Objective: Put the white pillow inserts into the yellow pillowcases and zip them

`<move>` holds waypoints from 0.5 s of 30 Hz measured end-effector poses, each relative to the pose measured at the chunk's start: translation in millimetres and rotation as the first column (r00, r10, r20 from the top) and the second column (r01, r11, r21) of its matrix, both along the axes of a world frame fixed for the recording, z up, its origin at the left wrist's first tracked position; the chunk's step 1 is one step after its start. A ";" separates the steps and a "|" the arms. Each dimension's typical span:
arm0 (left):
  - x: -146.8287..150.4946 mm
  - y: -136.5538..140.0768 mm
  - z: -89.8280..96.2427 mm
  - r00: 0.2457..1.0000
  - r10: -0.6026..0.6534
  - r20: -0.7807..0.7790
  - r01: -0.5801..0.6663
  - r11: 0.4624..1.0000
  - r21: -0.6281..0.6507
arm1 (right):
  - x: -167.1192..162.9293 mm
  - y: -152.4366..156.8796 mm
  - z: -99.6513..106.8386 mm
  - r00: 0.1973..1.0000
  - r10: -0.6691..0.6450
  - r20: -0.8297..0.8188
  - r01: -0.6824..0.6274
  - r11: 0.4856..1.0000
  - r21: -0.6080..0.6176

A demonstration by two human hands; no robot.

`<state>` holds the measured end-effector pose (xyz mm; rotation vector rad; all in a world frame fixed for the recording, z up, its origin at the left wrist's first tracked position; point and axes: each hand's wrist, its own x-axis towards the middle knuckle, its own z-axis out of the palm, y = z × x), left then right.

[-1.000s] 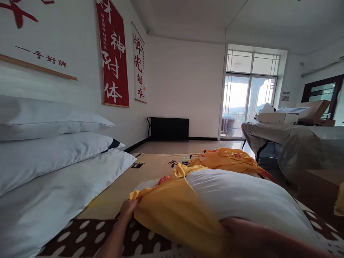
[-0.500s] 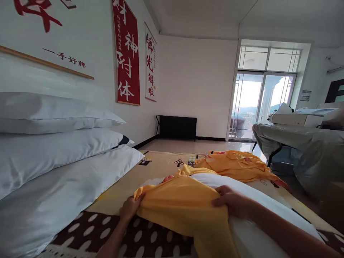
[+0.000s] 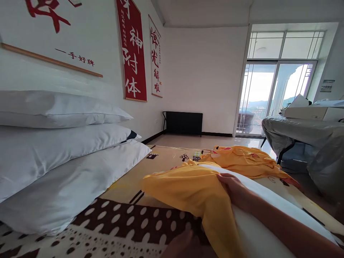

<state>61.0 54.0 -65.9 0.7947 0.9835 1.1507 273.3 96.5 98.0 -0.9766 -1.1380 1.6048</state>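
My right hand (image 3: 234,188) pinches the upper right edge of a yellow cloth (image 3: 185,184). The cloth drapes over part of a long white cushion (image 3: 268,200) and hangs down on its near side. The cushion runs toward the lower right under my right forearm. At the bottom edge my left hand (image 3: 181,244) is dark and smeared, apart from the upper part of the cloth; its fingers cannot be made out. Just behind the cushion lies a second, crumpled yellow cloth (image 3: 243,161) with printed patches.
Stacked white pillows (image 3: 67,154) fill the left side. A patterned brown and beige blanket (image 3: 129,218) lies underneath everything. To the right stands a plastic-covered table (image 3: 301,130) with a white box (image 3: 305,113). A black panel (image 3: 184,123) stands by the far wall.
My left hand has let go of the cloth's left corner and dropped to the bottom edge. That corner now sags. My right hand still grips the cloth, and the view has shifted slightly.
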 end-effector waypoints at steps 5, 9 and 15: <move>63.4 21.6 15.2 0.977 -0.024 0.212 0.009 0.997 0.073 | 5.2 -4.7 11.4 0.923 0.141 0.358 -0.188 0.977 0.100; 65.2 20.7 24.3 0.993 0.120 0.006 -0.119 0.977 0.179 | 11.8 14.4 26.0 0.557 0.030 0.830 -0.342 0.919 0.197; 54.5 7.9 9.4 0.997 0.042 0.067 -0.046 0.998 0.052 | -5.5 40.8 -29.3 0.686 0.663 0.300 -0.670 0.736 -0.095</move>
